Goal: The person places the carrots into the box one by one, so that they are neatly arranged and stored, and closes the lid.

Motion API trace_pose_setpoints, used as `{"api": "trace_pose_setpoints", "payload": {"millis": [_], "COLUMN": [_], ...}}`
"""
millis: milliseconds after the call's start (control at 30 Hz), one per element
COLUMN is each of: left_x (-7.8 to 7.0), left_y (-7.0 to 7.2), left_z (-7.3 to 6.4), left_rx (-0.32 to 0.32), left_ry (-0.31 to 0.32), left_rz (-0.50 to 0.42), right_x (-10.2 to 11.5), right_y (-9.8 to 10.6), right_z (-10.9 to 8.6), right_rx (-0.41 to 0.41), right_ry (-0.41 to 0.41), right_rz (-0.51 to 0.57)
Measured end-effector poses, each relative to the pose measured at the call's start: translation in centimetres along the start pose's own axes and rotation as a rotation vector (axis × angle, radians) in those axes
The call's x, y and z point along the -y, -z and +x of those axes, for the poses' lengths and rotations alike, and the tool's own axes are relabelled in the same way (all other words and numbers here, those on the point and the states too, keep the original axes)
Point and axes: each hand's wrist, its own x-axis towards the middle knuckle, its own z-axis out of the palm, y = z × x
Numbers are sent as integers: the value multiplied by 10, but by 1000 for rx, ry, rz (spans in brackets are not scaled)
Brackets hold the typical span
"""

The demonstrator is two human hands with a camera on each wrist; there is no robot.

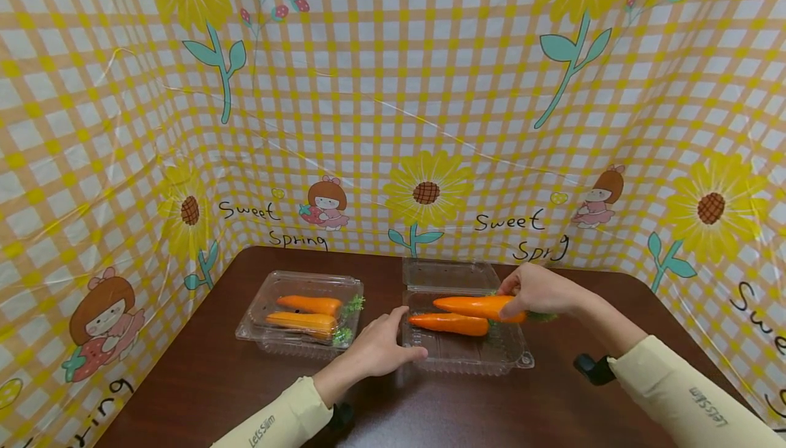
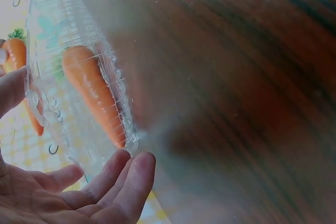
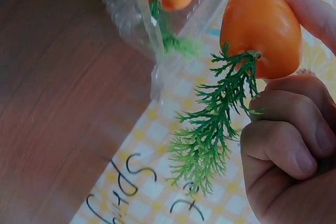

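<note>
My right hand [image 1: 546, 291] pinches an orange carrot [image 1: 469, 307] between thumb and fingers, above the right clear plastic box [image 1: 454, 366]. Green leaves hang from the held carrot's thick end [image 3: 262, 24] in the right wrist view. Beneath it, a second carrot [image 1: 448, 324] lies in that box, its tip pointing left. The box's lid [image 1: 451, 274] is folded back toward the wall. My left hand [image 1: 381, 349] is at the box's left end, thumb over the near side and fingers extended. In the left wrist view, its fingertips [image 2: 140, 169] are close beside the box wall.
Left of my left hand stands another clear plastic box [image 1: 258, 308], its lid down over two carrots with green tops. Both boxes rest on a dark brown table [image 1: 405, 414]. A checked, flower-printed cloth [image 1: 368, 107] rises behind and at both sides.
</note>
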Motion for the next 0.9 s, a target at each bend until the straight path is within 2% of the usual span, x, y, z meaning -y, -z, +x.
{"api": "trace_pose_setpoints", "payload": {"millis": [467,900], "left_x": [-2,-4], "left_y": [0,-1], "left_z": [1,1], "left_rx": [-2,-9], "left_ry": [8,24], "left_rz": [11,3], "right_x": [15,5], "right_y": [-41,-69], "right_z": [23,28], "right_rx": [32,26], "right_ry": [-13,13], "right_rz": [-60,-83]}}
